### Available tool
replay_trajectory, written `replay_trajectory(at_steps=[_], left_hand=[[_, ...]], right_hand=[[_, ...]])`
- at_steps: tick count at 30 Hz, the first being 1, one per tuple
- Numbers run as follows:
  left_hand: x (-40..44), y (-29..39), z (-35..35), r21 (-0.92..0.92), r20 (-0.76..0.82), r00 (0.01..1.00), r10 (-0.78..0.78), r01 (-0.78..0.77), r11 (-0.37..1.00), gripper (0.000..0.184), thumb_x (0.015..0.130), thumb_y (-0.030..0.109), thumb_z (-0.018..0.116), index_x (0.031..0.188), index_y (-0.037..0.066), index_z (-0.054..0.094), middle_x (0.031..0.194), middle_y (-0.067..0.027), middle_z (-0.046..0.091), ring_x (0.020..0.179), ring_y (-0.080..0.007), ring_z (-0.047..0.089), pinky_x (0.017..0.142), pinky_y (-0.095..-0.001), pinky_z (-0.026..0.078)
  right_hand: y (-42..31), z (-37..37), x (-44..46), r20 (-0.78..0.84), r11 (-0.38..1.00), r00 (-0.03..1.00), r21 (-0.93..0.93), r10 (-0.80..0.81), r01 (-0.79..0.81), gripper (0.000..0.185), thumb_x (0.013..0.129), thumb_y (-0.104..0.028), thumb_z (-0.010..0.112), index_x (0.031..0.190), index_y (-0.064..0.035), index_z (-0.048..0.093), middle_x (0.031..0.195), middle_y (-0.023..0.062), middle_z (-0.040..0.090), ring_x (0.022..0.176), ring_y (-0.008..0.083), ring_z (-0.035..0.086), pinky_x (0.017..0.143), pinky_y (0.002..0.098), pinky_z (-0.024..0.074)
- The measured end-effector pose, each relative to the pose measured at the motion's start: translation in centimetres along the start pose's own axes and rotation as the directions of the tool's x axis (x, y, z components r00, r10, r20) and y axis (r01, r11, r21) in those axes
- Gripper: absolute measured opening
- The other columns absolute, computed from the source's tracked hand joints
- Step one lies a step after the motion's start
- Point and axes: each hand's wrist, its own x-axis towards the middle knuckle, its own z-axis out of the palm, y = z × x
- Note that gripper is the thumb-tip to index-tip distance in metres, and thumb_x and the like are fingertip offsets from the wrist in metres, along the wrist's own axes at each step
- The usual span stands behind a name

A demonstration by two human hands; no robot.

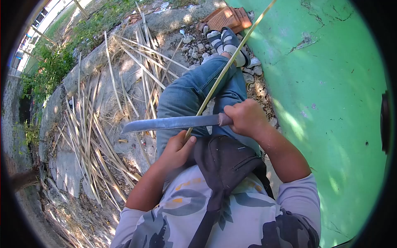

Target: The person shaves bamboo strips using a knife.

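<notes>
Strip point(223, 72) pinched in L hand point(178, 149); machete hndl point(224, 119) w/in closed R hand point(247, 118)

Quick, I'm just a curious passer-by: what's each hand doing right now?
Left hand: closed on a long thin strip, near its lower end.
Right hand: closed around the handle of a long knife.

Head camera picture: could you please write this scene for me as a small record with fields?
left hand: holds the long pale strip near its lower end
right hand: grips the machete by its handle
blade: crosses in front of the strip; contact cannot be told
ground: loose strips in untidy heaps
side: green wall, cracked
far end: reddish tiles near the feet
</notes>
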Motion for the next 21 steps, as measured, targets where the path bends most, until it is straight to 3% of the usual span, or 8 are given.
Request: replay_trajectory(at_steps=[2, 8, 11, 14, 17, 21], left_hand=[[0.0, 0.8, -0.3, 0.051, 0.046, 0.994, -0.097, 0.094, 0.994, 0.049, 0.107, 0.045, 0.053, 0.109, -0.003, 0.058, 0.087, -0.0066, 0.058, 0.085, -0.0134, 0.051, 0.075, -0.0342, 0.045], [-0.5, 1.1, 0.2, -0.063, -0.064, 0.998, 0.005, -0.009, 0.998, 0.042, 0.107, 0.04, 0.056, 0.107, -0.003, 0.058, 0.085, -0.0065, 0.058, 0.082, -0.0129, 0.051, 0.073, -0.0335, 0.045], [-0.9, 3.1, -0.9, 0.084, -0.015, 1.0, -0.022, 0.024, 0.996, 0.036, 0.106, 0.032, 0.058, 0.106, -0.003, 0.057, 0.083, -0.0055, 0.057, 0.08, -0.012, 0.05, 0.071, -0.0324, 0.044], [-0.5, 3.3, -1.2, 0.104, -0.104, 0.994, 0.036, -0.025, 0.994, 0.032, 0.102, 0.029, 0.062, 0.097, -0.002, 0.057, 0.076, -0.0093, 0.06, 0.072, -0.0148, 0.054, 0.065, -0.0359, 0.044], [-0.9, 4.0, -0.9, 0.033, -0.116, 0.993, 0.037, -0.034, 0.999, 0.028, 0.103, 0.026, 0.059, 0.101, -0.002, 0.056, 0.079, -0.0027, 0.053, 0.075, -0.0109, 0.047, 0.067, -0.0322, 0.042], [-1.7, 4.7, -1.3, 0.159, -0.098, 0.995, 0.01, 0.006, 0.987, 0.028, 0.103, 0.026, 0.06, 0.102, -0.002, 0.057, 0.081, -0.0026, 0.054, 0.077, -0.0102, 0.048, 0.068, -0.0317, 0.042]], right_hand=[[1.2, 0.6, 0.6, 0.01, 0.999, 0.999, 0.003, 0.04, -0.04, 0.024, 0.077, -0.028, 0.076, 0.08, -0.0128, 0.059, 0.066, 0.0094, 0.063, 0.066, 0.0356, 0.067, 0.061, 0.0493, 0.0505], [-1.7, -1.8, 1.3, -0.062, 0.999, 0.997, -0.027, -0.049, 0.047, 0.015, 0.079, -0.026, 0.074, 0.08, -0.0148, 0.064, 0.066, 0.0097, 0.067, 0.066, 0.0333, 0.07, 0.063, 0.0475, 0.0536], [-0.7, -2.7, 2.4, -0.058, 1.0, 0.998, -0.016, 0.002, -0.003, 0.016, 0.08, -0.026, 0.074, 0.079, -0.0145, 0.064, 0.067, 0.0095, 0.067, 0.066, 0.0335, 0.07, 0.064, 0.0474, 0.0533], [-1.4, -3.7, 3.1, -0.077, 0.999, 0.997, -0.043, -0.013, 0.01, 0.017, 0.08, -0.026, 0.075, 0.079, -0.0142, 0.063, 0.067, 0.01, 0.067, 0.067, 0.0336, 0.07, 0.064, 0.0468, 0.0529], [-2.8, -4.0, 3.0, -0.12, 0.996, 0.989, -0.037, -0.081, 0.078, 0.019, 0.079, -0.026, 0.076, 0.078, -0.0137, 0.062, 0.067, 0.0101, 0.066, 0.067, 0.0339, 0.07, 0.063, 0.0465, 0.0527], [-0.7, -4.1, 3.8, -0.141, 0.996, 0.988, -0.067, -0.071, 0.062, 0.021, 0.079, -0.028, 0.077, 0.078, -0.0135, 0.061, 0.066, 0.0104, 0.066, 0.067, 0.0341, 0.07, 0.062, 0.0463, 0.0525]])
